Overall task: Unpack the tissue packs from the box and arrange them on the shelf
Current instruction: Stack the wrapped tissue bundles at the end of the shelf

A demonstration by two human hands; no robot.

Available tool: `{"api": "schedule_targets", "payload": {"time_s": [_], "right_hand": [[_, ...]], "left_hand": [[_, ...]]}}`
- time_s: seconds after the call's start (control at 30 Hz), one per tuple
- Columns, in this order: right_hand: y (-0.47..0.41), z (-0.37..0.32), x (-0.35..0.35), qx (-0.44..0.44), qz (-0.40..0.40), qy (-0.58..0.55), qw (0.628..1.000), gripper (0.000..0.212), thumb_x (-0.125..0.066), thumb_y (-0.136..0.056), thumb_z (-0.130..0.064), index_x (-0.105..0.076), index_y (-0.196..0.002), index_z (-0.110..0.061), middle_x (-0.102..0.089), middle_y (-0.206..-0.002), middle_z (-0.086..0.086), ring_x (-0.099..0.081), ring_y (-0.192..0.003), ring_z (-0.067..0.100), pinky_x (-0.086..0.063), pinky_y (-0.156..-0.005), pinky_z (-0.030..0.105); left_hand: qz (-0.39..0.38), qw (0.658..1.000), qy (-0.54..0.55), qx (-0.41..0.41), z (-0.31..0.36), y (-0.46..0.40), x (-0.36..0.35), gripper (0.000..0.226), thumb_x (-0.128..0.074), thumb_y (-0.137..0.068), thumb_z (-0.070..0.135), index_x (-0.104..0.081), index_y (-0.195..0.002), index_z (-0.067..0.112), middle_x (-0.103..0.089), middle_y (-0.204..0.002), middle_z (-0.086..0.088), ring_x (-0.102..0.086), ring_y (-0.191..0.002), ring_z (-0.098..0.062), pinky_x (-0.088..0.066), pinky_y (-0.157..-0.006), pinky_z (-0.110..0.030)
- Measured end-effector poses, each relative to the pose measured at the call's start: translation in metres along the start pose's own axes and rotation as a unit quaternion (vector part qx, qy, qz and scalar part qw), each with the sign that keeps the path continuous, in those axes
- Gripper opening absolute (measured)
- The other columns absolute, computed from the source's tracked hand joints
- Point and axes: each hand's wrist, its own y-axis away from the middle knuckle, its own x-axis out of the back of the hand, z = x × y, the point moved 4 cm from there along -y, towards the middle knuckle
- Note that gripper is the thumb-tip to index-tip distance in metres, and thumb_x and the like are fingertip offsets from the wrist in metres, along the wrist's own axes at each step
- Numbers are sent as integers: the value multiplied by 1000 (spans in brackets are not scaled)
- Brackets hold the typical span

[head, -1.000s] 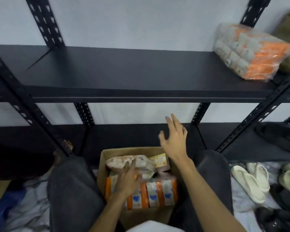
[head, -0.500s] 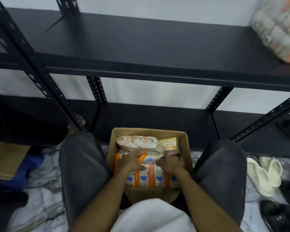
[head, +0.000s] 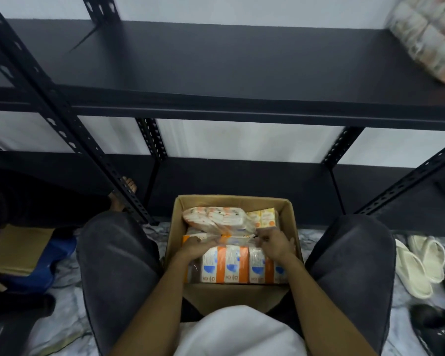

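An open cardboard box point(head: 290, 211) stands on the floor between my knees, holding several tissue packs. The nearest is a plastic-wrapped bundle with orange and white stripes point(head: 231, 264). My left hand point(head: 193, 249) grips its upper left edge. My right hand point(head: 274, 244) grips its upper right edge, fingers curled into the wrap. Behind it lies a rounded orange-and-white pack point(head: 213, 218) and a small yellow pack point(head: 265, 217). One wrapped tissue bundle point(head: 427, 37) lies at the right end of the black shelf board point(head: 216, 62) above.
Black perforated uprights point(head: 62, 119) cross diagonally in front of the shelves. A lower black shelf point(head: 242, 181) sits behind the box. White slippers point(head: 421, 260) and dark shoes lie at right; a flat cardboard piece point(head: 16, 250) and a blue item at left. A bare foot point(head: 123, 194) shows by the upright.
My right hand came down from mid-air into the box. Both hands have closed on the striped bundle's top edge. The view has tilted down toward the box.
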Motion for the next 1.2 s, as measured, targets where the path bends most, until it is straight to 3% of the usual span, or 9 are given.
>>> {"api": "schedule_targets", "payload": {"time_s": [0.17,0.27,0.43,0.67,0.8,0.87,0.93,1.03,1.2], "right_hand": [[2,-10,24,46,66,-58,995,28,-66,-93,-31,-70,-73,-51,-69,-80,-20,-66,-89,13,-48,-99,54],[25,-32,49,70,99,-104,987,21,-63,-97,-36,-75,-81,-32,-69,-93,-11,-63,-86,11,-42,-90,17],[69,-53,88,182,200,-118,955,29,-49,-89,-69,-68,-92,-48,-67,-97,-21,-63,-100,8,-47,-98,54],[168,-96,175,248,434,-127,857,48,-50,-100,-48,-54,-138,-18,-46,-148,1,-41,-137,15,-32,-114,47],[197,-137,234,285,506,-233,780,70,-56,-102,-41,-23,-159,-16,-11,-168,8,-10,-154,5,-17,-122,19],[193,-154,264,297,520,-265,756,81,-58,-102,-45,-12,-161,-15,-10,-168,9,-11,-156,13,-17,-126,34],[182,-170,293,280,534,-234,762,78,-59,-100,-47,-21,-159,-14,-23,-165,8,-20,-153,18,-21,-125,40],[144,-202,309,298,398,-251,831,53,-57,-100,-45,-44,-148,-24,-56,-137,-17,-49,-126,-9,-41,-110,21],[66,-219,306,261,209,-231,914,81,-48,-85,-81,-25,-154,-47,-43,-154,-19,-48,-137,10,-36,-118,46]], "left_hand": [[-19,986,47,-160,38,25,10,53,-82,-74,60,-69,-117,31,-77,-106,10,-73,-94,-7,-59,-90,-38],[13,978,84,-191,56,45,22,51,-88,-73,46,-69,-114,24,-79,-99,5,-76,-89,-11,-62,-83,-37],[70,950,182,-242,97,96,55,47,-93,-69,30,-69,-103,9,-79,-89,-7,-77,-83,-24,-63,-72,-37],[74,875,262,-401,192,202,116,58,-90,-70,29,-61,-109,-2,-76,-97,-18,-76,-87,-31,-63,-71,-39],[72,816,366,-443,239,239,123,51,-81,-75,27,-65,-115,0,-77,-92,-13,-76,-81,-26,-60,-65,-34],[83,802,414,-423,259,238,118,44,-82,-77,29,-69,-112,5,-77,-91,-12,-76,-80,-25,-62,-67,-37],[87,795,466,-379,275,227,108,46,-85,-78,33,-69,-113,8,-78,-95,-11,-77,-83,-25,-63,-71,-40],[123,799,455,-373,302,205,102,68,-86,-70,54,-63,-119,14,-77,-103,-5,-77,-87,-20,-63,-73,-41],[274,874,-15,-400,331,190,106,64,-48,-87,75,-60,-111,17,-63,-113,2,-58,-107,-17,-53,-88,-37]]}}
